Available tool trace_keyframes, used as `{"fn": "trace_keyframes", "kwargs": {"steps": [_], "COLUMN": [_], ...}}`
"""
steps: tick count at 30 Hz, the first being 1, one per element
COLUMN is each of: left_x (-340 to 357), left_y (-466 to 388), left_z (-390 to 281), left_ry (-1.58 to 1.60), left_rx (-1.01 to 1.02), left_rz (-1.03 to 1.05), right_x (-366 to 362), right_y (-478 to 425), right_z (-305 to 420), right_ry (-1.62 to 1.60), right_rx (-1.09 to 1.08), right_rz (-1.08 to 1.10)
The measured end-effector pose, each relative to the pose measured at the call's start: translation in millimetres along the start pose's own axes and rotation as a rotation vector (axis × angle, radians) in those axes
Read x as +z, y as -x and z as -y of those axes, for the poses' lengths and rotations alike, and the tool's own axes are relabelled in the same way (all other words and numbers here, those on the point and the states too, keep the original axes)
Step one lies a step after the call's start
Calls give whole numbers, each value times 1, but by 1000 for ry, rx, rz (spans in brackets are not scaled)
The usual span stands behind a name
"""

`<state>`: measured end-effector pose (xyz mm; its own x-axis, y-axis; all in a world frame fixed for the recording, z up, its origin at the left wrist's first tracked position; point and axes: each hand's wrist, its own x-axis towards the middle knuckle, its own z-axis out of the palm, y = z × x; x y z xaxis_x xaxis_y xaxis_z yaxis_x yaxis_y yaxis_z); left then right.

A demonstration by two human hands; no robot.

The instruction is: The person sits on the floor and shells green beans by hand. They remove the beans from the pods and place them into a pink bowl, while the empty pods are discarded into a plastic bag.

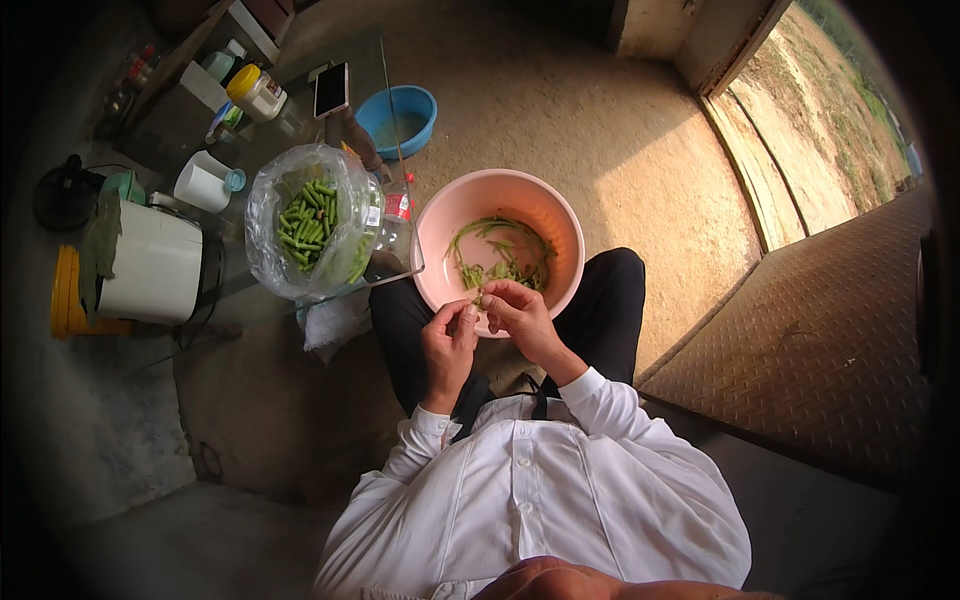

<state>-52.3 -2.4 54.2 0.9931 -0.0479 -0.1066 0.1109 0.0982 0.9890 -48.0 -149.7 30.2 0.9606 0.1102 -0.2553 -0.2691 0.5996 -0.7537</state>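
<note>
My left hand [450, 346] and my right hand [525, 322] meet over the near rim of a pink plastic basin [571, 281]. Thumb and fingers of both hands pinch one small green plant piece [478, 301], mostly covered by the fingertips. Long green stems [491, 223] and leafy bits lie in the basin, which sits between my knees. To the left, a clear plastic bag [262, 225] stands open on a glass table [296, 127], holding many short cut green bean pieces [309, 221].
A blue basin [429, 120] with liquid is on the floor beyond the glass corner. The table bears a smartphone [331, 90], a yellow-lidded jar [257, 94] and a white cup [202, 182]. A plastic bottle [396, 208] stands near the table edge. Textured metal plate [810, 330] lies right.
</note>
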Motion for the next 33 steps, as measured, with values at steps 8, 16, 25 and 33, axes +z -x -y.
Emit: {"fn": "trace_keyframes", "kwargs": {"steps": [8,16,25,33], "left_x": [1,0,0,-1], "left_y": [-1,-2,-3,-1], "left_z": [0,-1,-1,6], "left_ry": [29,-56,-11,116], "left_rx": [-44,36,15,-71], "left_rz": [-10,19,43,31], "right_x": [5,7,3,2], "right_y": [8,9,7,6], "right_z": [0,6,7,-3], "right_ry": [575,518,364,401], "right_rx": [-329,-261,-168,-317], "right_rz": [-29,63,161,-37]}}
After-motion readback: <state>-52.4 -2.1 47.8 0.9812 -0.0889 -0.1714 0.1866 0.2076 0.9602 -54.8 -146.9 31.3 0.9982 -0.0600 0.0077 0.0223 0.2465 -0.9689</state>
